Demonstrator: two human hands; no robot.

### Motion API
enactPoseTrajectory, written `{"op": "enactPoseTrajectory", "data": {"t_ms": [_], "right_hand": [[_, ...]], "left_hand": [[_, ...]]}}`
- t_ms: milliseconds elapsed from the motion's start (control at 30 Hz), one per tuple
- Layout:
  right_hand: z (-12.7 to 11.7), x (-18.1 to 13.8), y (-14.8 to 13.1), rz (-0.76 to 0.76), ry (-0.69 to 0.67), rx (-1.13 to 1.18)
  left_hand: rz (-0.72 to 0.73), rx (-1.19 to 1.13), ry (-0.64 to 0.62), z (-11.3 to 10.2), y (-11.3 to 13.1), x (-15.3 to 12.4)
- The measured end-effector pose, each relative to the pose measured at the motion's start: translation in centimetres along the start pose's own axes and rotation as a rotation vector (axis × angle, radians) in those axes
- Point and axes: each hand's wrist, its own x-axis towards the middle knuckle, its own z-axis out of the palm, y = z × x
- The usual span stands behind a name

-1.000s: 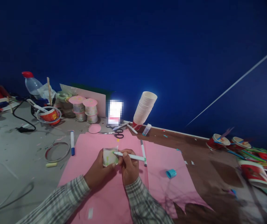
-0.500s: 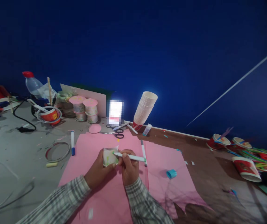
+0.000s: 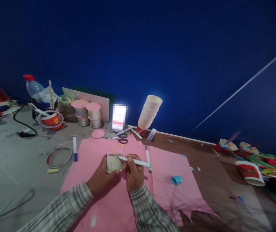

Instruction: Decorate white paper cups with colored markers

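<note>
My left hand (image 3: 103, 174) is closed around a small white paper cup piece (image 3: 114, 164) with green marks drawn on its side. In my right hand (image 3: 133, 172) is a white marker (image 3: 138, 162) with a green end, held in a writing grip. The marker's tip meets the upper right of the cup piece's side, near the green marks. Both hands are just above pink paper (image 3: 109, 199). A second marker (image 3: 148, 158), white with a dark end, lies to the right of my right hand.
Scissors (image 3: 122, 139) lie at the paper's far edge, beside a pink disc (image 3: 97, 133). Beyond are pink-topped cups (image 3: 94, 111), a lit screen (image 3: 119, 116) and a leaning cup stack (image 3: 150, 112). A blue-capped marker (image 3: 75, 148) and tape roll (image 3: 59, 157) are left; a blue cap (image 3: 176, 180) is right.
The marker's tip has shifted slightly right on the cup piece, which is turned a little. On the far right, the red and white cup appears slightly further left.
</note>
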Motion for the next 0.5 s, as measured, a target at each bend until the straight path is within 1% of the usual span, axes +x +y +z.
{"op": "enactPoseTrajectory", "data": {"t_ms": [200, 500], "right_hand": [[-0.21, -0.04, 0.13, 0.003, -0.024, -0.02], [-0.06, 0.06, -0.07, 0.0, -0.004, -0.011]], "left_hand": [[-0.007, -0.01, 0.008, 0.26, 0.35, -0.12], [-0.037, 0.005, 0.006, 0.35, 0.53, -0.22]]}}
